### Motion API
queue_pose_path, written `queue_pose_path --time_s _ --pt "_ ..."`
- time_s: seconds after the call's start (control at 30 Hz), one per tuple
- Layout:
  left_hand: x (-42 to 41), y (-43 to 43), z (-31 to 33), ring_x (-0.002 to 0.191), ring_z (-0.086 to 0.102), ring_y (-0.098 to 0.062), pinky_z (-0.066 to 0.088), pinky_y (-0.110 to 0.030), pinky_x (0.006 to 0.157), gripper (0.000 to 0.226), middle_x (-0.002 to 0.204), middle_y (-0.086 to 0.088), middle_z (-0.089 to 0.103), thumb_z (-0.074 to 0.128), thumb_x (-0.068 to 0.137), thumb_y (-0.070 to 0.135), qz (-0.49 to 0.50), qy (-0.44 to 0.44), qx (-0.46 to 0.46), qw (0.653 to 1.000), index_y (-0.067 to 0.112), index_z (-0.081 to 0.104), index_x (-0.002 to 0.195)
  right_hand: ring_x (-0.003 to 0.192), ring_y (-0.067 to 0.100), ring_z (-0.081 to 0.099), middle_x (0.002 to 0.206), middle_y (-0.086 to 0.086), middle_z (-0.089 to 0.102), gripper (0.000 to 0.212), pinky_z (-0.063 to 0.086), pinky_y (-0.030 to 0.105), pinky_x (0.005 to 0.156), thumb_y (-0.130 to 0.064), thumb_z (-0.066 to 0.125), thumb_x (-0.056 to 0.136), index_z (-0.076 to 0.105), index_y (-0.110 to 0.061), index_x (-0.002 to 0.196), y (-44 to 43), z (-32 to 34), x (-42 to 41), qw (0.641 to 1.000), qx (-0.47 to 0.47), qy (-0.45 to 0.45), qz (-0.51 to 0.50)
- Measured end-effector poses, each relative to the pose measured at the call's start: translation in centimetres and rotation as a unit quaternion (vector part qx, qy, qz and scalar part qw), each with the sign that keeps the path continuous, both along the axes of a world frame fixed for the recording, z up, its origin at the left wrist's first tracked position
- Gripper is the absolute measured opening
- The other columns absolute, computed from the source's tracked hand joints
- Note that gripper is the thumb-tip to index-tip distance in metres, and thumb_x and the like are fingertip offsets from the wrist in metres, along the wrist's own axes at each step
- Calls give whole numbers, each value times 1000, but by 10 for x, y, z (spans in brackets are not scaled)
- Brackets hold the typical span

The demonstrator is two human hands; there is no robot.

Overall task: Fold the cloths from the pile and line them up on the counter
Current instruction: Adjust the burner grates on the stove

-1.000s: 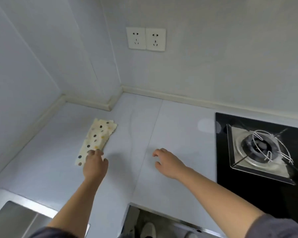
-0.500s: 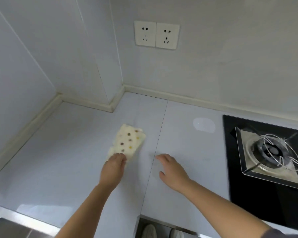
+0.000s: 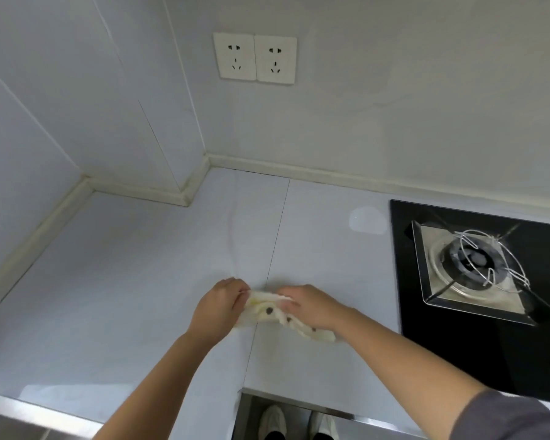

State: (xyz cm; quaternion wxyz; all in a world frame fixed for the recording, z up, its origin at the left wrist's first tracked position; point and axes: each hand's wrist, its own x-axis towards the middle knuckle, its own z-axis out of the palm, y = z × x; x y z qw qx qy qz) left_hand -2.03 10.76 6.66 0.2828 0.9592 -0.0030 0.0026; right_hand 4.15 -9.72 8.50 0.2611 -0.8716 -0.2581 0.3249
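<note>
The left hand and right hand pinch the bunched spotted cloth near the desk's front edge; folding looks underway, flattening likely next.

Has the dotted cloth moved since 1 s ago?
Yes. The dotted cloth went right, toward the stove: it was left of the counter seam, now it straddles it, bunched between left hand and right hand.

A dark grey sleeve is worn on the right arm. The left hand, the right hand and the lower arms are left bare. White shoes and dark trousers are worn.
</note>
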Motion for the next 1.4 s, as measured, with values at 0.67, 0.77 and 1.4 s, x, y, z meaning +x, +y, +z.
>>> queue_pose_path --time_s 0.67,0.77,1.4 --pt "61 -82 133 60 54 6 38 -10 49 3 85 13 59 68 85 22 -120 110 -185 969 20 66 83 72 20 55 71 -5 55 19 37 27 58 -10 48 83 51 -24 70 -79 39 6 964 50 -98 -242" --pt "67 -58 138 66 54 1 39 -13 53 7 82 14 61 72 80 24 -190 233 -86 950 30 69 80 64 13 48 66 -5 51 21 36 23 56 -5 50 87 58 -20 74 -101 49 11 963 97 38 -247" --pt "18 -134 -20 143 14 -21 19 -37 112 57 154 1 17 48 92 41 -92 196 131 967 24 31 143 107 16 60 121 -5 62 29 46 25 90 -14 47 92 62 -20 116 -117 -41 -15 963 -31 -33 -266"
